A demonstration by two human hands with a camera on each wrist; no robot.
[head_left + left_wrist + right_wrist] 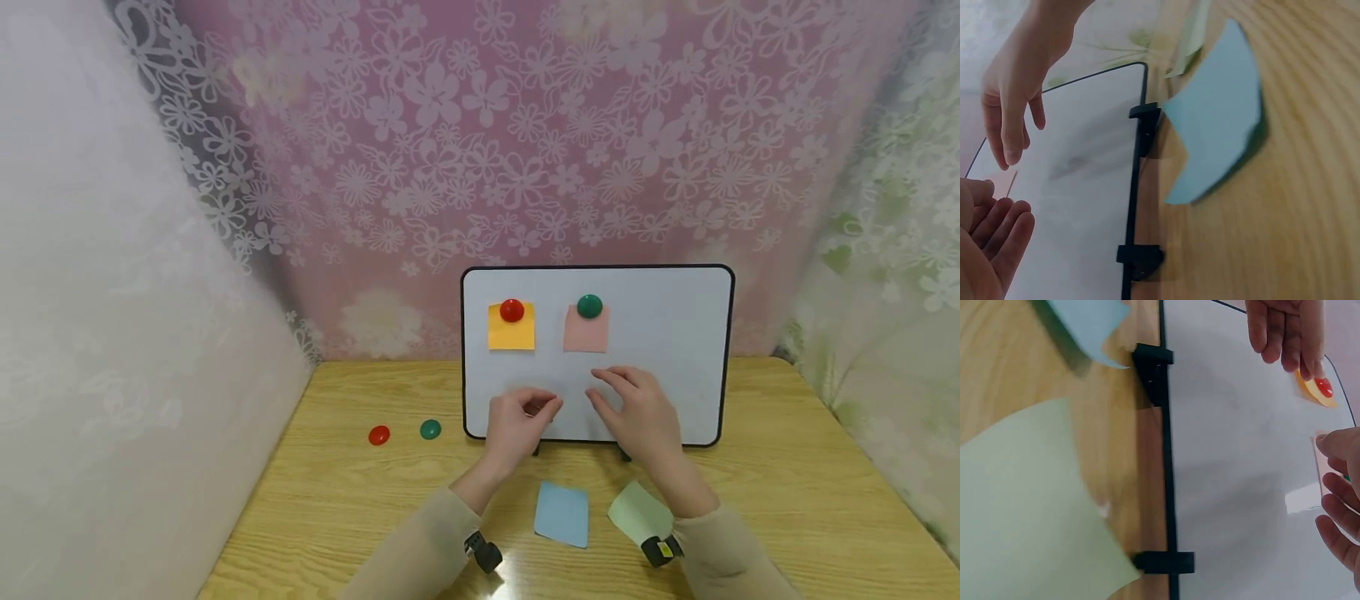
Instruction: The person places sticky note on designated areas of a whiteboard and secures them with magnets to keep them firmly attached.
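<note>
Gripping nothing visible with left hand (517,423) or right hand (643,417), just hovering relaxed before whiteboard (675,333), below yellow note (512,337) and pink note (586,335). See blue note (562,515) and green note (639,510) on table (360,500), near board's lower edge. Likely light, floppy, easily creased: pinch by lifted edge. Treat loose red magnet (378,435) and loose green magnet (430,429), left of board, as stiff, probably slippery; grab by rim.
</note>
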